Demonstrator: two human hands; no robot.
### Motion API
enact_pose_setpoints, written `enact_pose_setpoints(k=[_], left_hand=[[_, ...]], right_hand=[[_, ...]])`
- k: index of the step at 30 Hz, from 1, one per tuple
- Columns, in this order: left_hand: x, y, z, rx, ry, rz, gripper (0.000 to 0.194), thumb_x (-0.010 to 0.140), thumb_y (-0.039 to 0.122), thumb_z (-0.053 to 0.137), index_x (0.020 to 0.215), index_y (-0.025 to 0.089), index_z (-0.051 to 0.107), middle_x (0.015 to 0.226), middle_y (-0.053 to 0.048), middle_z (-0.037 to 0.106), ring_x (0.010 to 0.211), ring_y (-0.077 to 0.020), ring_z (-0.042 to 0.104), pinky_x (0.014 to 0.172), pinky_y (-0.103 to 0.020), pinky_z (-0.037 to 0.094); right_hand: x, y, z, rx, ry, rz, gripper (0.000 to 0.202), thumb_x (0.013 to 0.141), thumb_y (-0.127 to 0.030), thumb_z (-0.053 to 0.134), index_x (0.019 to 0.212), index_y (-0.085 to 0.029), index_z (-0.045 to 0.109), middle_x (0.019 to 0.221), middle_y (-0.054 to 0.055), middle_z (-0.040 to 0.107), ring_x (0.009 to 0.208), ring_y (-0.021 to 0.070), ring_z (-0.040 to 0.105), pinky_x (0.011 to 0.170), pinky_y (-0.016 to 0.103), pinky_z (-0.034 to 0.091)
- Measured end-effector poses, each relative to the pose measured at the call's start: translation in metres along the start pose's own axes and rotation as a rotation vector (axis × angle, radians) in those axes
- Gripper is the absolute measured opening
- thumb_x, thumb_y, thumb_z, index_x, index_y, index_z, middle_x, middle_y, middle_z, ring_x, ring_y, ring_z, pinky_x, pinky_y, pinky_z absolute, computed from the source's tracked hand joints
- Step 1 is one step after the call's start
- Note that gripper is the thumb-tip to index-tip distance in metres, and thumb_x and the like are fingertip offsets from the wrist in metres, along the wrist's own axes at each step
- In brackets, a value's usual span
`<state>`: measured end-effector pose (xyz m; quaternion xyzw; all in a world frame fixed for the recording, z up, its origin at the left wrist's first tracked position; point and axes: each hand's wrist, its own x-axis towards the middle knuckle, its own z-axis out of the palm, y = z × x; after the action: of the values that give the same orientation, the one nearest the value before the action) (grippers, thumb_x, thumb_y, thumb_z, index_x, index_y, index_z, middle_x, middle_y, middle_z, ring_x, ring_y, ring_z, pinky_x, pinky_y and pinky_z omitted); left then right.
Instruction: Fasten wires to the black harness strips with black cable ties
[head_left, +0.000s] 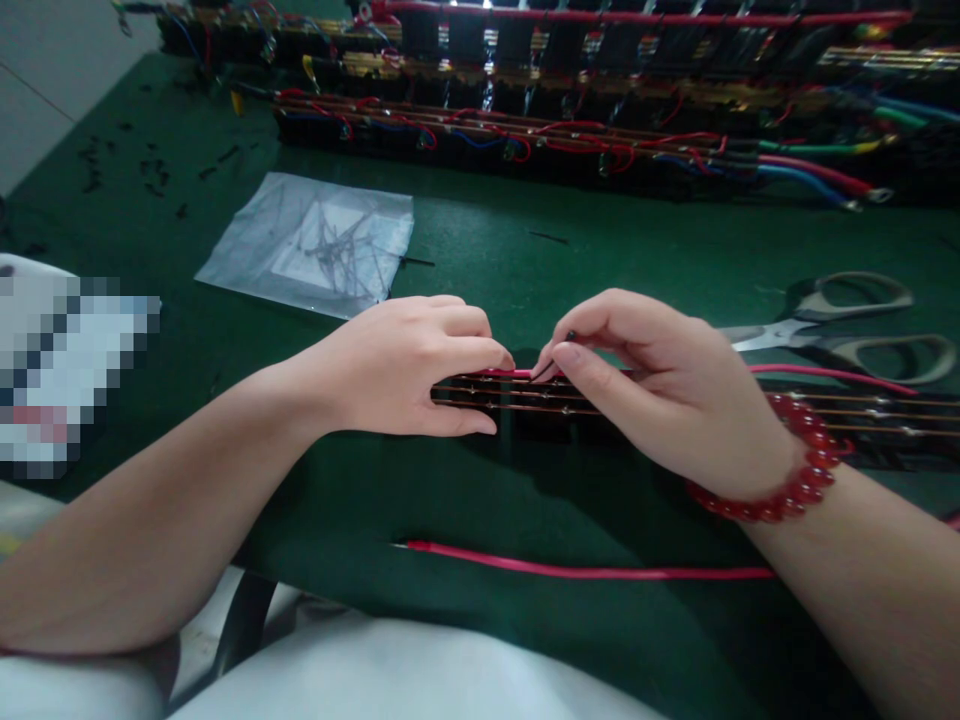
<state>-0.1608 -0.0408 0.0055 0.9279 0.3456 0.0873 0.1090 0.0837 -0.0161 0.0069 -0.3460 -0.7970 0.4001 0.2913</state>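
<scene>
A long, narrow black assembly [570,411] with copper-coloured rods and solder joints lies across the table in front of me. Along its far edge runs a red wire [817,372]. My left hand [409,365] grips the assembly, fingers over the far side at the red wire and thumb along the near side. Just to its right, my right hand [652,390], wearing a red bead bracelet [814,465], pinches a thin black cable tie [541,370] between thumb and forefinger. The tie's lower part is at the red wire; whether it passes round it I cannot tell.
A clear plastic bag [247,240] of thin dark ties lies beyond my left hand. Scissors [802,325] lie beyond my right wrist. A loose red cable [585,572] is nearer me. Several wired assemblies [480,125] line the back; black scraps [154,175] dot the far left.
</scene>
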Motion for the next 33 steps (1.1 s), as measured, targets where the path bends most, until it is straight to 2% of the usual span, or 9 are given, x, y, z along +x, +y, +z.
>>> enact_pose_setpoints(k=[11,33], left_hand=[[-0.0001,-0.0004,0.0002,0.002,-0.001,0.004,0.033,0.094,0.043,0.064,0.116,0.020,0.069,0.104,-0.007,0.070,0.094,-0.0212,0.065,0.077,-0.031,0.048],[0.0004,0.0001,-0.0001,0.005,0.007,0.004,0.032,0.095,0.042,0.064,0.116,0.020,0.070,0.103,-0.007,0.070,0.093,-0.0210,0.065,0.076,-0.030,0.047]], right_hand=[[0.0029,-0.0002,-0.0016,-0.100,-0.070,-0.099,0.011,0.092,-0.029,0.062,0.082,-0.027,0.066,0.077,0.000,0.071,0.064,0.0167,0.064,0.061,0.031,0.053],[0.0017,0.0011,-0.0023,-0.174,-0.151,-0.248,0.011,0.089,-0.017,0.061,0.081,-0.024,0.061,0.073,0.000,0.066,0.067,0.0155,0.060,0.060,0.030,0.047]])
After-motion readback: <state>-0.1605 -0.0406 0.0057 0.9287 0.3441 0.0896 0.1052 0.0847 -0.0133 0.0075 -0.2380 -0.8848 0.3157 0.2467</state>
